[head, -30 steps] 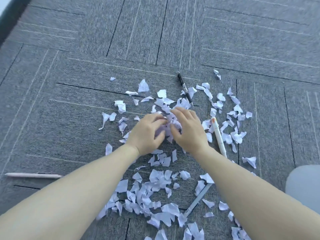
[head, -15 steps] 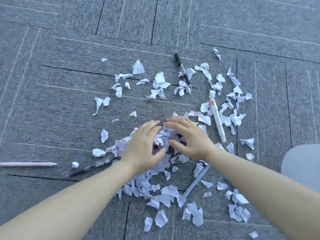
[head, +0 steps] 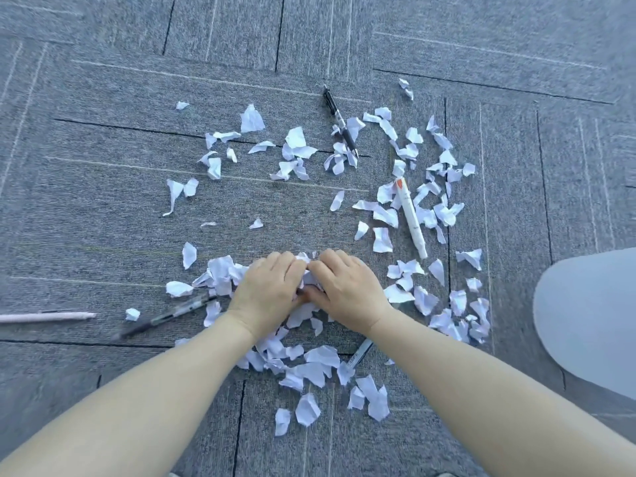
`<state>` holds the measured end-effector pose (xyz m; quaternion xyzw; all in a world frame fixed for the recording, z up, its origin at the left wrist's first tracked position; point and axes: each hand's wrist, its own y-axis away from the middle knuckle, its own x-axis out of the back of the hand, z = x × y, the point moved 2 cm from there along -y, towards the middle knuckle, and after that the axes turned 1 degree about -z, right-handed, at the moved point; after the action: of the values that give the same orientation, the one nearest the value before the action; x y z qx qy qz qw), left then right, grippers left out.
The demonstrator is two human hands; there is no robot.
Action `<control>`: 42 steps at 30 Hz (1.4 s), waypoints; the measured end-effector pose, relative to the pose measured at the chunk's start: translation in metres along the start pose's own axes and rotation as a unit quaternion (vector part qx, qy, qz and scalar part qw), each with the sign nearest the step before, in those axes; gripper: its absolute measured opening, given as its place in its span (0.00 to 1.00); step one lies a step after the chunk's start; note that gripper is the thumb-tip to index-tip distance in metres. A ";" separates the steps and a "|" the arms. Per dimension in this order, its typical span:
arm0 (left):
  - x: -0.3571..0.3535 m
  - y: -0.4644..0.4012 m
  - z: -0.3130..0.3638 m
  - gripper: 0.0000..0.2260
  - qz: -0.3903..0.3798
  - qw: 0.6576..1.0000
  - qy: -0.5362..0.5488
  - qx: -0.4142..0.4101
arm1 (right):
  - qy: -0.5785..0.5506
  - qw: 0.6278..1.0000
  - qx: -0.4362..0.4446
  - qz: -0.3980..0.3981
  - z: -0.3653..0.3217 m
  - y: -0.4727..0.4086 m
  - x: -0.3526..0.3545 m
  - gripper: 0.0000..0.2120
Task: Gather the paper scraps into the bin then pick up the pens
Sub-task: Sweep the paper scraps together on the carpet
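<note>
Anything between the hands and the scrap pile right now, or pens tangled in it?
Nothing blocks the hands: left hand and right hand already rest on the scrap pile. Two pens sit at its edges: a dark pen beside the left wrist and a clear pen partly under scraps by the right forearm. No bin identifiable.

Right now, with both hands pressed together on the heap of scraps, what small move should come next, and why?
Probably close both hands around the bunch and lift it. The left hand and right hand already cup a heap of paper scraps between them on the carpet. A dark pen lies against the heap's left edge, so lifting rather than dragging should leave it behind.
</note>
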<state>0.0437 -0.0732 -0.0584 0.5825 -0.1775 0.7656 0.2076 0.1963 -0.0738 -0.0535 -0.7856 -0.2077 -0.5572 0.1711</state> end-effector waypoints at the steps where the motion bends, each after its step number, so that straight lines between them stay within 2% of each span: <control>1: 0.002 -0.003 -0.001 0.16 -0.005 1.000 -0.005 -0.023 | -0.004 1.000 0.000 -0.010 0.000 0.000 0.001 0.17; 4: 0.015 -0.013 -0.004 0.07 -0.057 0.994 0.029 -0.088 | -0.023 0.998 -0.014 -0.053 -0.001 0.003 0.010 0.18; 7: 0.043 -0.039 0.000 0.11 -0.137 0.984 0.090 -0.065 | -0.099 0.985 -0.065 -0.122 0.004 -0.006 0.045 0.17; 9: 0.072 -0.067 0.008 0.12 -0.165 0.976 0.133 -0.046 | -0.127 0.980 -0.087 -0.125 0.013 -0.017 0.090 0.15; 11: 0.113 -0.103 0.025 0.12 -0.116 0.976 0.175 -0.062 | -0.119 0.986 -0.086 -0.082 0.027 -0.023 0.150 0.13; 12: 0.132 -0.122 0.037 0.13 -0.081 0.976 0.183 -0.083 | -0.101 0.989 -0.089 -0.057 0.034 -0.023 0.184 0.15; 14: 0.172 -0.158 0.072 0.13 -0.042 0.971 0.183 -0.148 | -0.050 0.993 -0.105 -0.024 0.043 -0.010 0.252 0.18; 16: 0.212 -0.189 0.121 0.13 -0.010 0.954 0.179 -0.241 | -0.017 0.992 -0.127 0.008 0.051 0.018 0.316 0.12; 17: 0.230 -0.202 0.151 0.14 0.005 0.940 0.190 -0.285 | -0.008 0.989 -0.145 0.032 0.056 0.038 0.342 0.09; 20: 0.253 -0.236 0.243 0.15 0.011 0.909 0.206 -0.362 | 0.003 0.966 -0.239 0.102 0.074 0.110 0.398 0.16; 21: 0.254 -0.246 0.275 0.15 0.005 0.903 0.202 -0.379 | -0.009 0.953 -0.274 0.132 0.082 0.136 0.409 0.14; 23: 0.249 -0.262 0.336 0.13 -0.024 0.891 0.209 -0.403 | -0.024 0.918 -0.346 0.195 0.099 0.181 0.421 0.13; 26: 0.220 -0.275 0.409 0.12 -0.098 0.888 0.193 -0.405 | -0.032 0.852 -0.468 0.235 0.131 0.238 0.409 0.13; 27: 0.207 -0.273 0.427 0.13 -0.116 0.891 0.183 -0.399 | -0.030 0.831 -0.503 0.235 0.141 0.254 0.399 0.13; 29: 0.177 -0.269 0.450 0.14 -0.145 0.894 0.183 -0.382 | -0.026 0.789 -0.563 0.242 0.154 0.276 0.376 0.19; 31: 0.149 -0.265 0.459 0.08 -0.185 0.897 0.200 -0.348 | -0.076 0.761 -0.594 0.250 0.158 0.287 0.357 0.21; 32: 0.139 -0.263 0.461 0.05 -0.210 0.900 0.195 -0.330 | -0.115 0.748 -0.608 0.241 0.158 0.289 0.349 0.21; 34: 0.130 -0.257 0.461 0.09 -0.262 0.897 0.165 -0.314 | -0.175 0.731 -0.629 0.197 0.159 0.290 0.339 0.21; 36: 0.131 -0.255 0.460 0.11 -0.301 0.888 0.139 -0.318 | -0.171 0.722 -0.651 0.160 0.160 0.287 0.340 0.22; 39: 0.148 -0.256 0.453 0.14 -0.270 0.898 0.120 -0.326 | -0.022 0.705 -0.698 0.122 0.157 0.274 0.360 0.22; 40: 0.153 -0.256 0.449 0.13 -0.242 0.903 0.124 -0.332 | 0.022 0.707 -0.694 0.134 0.155 0.267 0.368 0.20; 42: 0.168 -0.256 0.435 0.10 -0.172 0.907 0.176 -0.342 | 0.067 0.727 -0.651 0.207 0.146 0.245 0.381 0.19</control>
<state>0.4942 -0.0602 0.2239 0.3534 -0.2861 0.7006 0.5499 0.5525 -0.1588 0.2510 -0.6887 0.3858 -0.5574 -0.2574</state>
